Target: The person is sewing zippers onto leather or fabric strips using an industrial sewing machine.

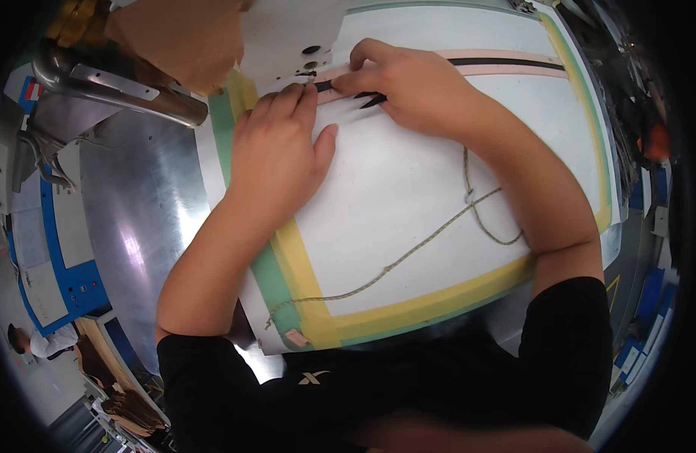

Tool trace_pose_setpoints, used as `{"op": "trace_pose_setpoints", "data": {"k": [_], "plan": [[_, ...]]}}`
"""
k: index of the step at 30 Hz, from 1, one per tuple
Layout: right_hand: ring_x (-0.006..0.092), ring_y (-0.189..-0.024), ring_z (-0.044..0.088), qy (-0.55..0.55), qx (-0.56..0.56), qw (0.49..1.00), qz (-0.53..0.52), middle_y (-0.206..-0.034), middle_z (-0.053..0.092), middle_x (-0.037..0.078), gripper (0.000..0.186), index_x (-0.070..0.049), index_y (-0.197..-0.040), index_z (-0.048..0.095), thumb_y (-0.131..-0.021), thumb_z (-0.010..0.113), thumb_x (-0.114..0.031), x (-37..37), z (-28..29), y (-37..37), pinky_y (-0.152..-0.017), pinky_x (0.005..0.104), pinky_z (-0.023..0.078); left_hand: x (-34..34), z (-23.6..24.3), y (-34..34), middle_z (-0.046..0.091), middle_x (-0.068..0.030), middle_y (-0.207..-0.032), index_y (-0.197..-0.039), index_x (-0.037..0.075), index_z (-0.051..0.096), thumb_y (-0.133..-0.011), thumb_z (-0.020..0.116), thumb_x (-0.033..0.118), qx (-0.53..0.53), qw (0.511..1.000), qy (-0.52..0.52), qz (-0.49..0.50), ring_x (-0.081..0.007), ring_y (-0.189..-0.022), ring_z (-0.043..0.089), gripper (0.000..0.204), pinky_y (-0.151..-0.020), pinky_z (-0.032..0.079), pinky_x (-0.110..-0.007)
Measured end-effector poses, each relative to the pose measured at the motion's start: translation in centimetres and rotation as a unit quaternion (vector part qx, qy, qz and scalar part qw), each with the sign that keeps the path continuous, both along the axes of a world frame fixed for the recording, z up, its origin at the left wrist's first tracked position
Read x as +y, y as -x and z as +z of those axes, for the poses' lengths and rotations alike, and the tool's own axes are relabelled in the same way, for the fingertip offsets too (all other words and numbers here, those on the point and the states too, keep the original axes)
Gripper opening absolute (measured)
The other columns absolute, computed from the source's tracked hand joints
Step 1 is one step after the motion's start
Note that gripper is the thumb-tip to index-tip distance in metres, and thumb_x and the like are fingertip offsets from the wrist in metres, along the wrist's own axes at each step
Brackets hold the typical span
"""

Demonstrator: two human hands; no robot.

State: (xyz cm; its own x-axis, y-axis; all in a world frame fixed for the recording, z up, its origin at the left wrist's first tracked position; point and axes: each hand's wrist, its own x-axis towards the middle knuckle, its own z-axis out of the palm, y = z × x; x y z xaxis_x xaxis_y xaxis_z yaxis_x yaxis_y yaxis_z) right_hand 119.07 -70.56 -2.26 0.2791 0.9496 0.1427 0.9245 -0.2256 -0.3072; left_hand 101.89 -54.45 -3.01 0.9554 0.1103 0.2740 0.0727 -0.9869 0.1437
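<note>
A long pink strip with a black band (506, 63) along its middle runs across the far part of a white board (393, 219). My left hand (280, 147) lies on the board at the strip's left end, fingers stretched out with the tips at the strip and the thumb apart. To its right my right hand (420, 87) is closed around a black tool with two pointed tips (374, 100), most of it hidden in the palm. Its index finger and thumb touch the strip near the left fingertips. What lies under the fingertips is hidden.
A thin knotted cord (386, 269) lies across the board. Yellow and green tape (284, 257) borders the board. Brown paper (178, 38) and a metal tube (137, 94) stand at the far left, above a shiny metal surface (148, 196). A person (50, 343) is in the left background.
</note>
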Motion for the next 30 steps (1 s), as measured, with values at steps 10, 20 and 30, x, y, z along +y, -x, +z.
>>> {"op": "trace_pose_setpoints", "data": {"k": [10, 20, 30], "plan": [[0.0293, -0.101, 0.070, -0.012, -0.008, 1.000, -0.014, -0.126, 0.065, 0.004, 0.056, -0.023, -0.124, 0.077, -0.079, 0.063, 0.007, 0.05, 0.29, -0.41, -0.083, 0.0433, 0.057, -0.26, 0.12, 0.00, 0.067, -0.0116, -0.133, -0.133, -0.002, 0.065, -0.091, 0.073, 0.029, -0.013, 1.000, -0.024, 0.005, -0.0289, -0.120, 0.063, 0.053, -0.098, 0.050, -0.046], [0.0311, -0.095, 0.070, -0.044, -0.030, 0.999, 0.004, -0.115, 0.067, 0.006, 0.046, -0.022, -0.119, 0.079, -0.088, 0.056, 0.003, -0.03, -0.17, -0.41, -0.080, 0.0431, 0.057, -0.35, 0.17, -0.02, 0.065, -0.0175, -0.137, -0.138, -0.003, 0.062, -0.094, 0.070, 0.024, 0.009, 1.000, -0.014, 0.009, -0.0361, -0.121, 0.063, 0.052, -0.102, 0.050, -0.046], [0.0301, -0.097, 0.071, -0.041, -0.031, 0.999, -0.003, -0.116, 0.067, 0.006, 0.045, -0.022, -0.119, 0.079, -0.089, 0.057, 0.002, -0.03, -0.22, -0.37, -0.080, 0.0429, 0.057, -0.50, 0.30, -0.07, 0.066, -0.0176, -0.136, -0.139, -0.002, 0.063, -0.093, 0.071, 0.023, 0.016, 1.000, -0.015, 0.016, -0.0351, -0.123, 0.062, 0.052, -0.102, 0.049, -0.046]]}}
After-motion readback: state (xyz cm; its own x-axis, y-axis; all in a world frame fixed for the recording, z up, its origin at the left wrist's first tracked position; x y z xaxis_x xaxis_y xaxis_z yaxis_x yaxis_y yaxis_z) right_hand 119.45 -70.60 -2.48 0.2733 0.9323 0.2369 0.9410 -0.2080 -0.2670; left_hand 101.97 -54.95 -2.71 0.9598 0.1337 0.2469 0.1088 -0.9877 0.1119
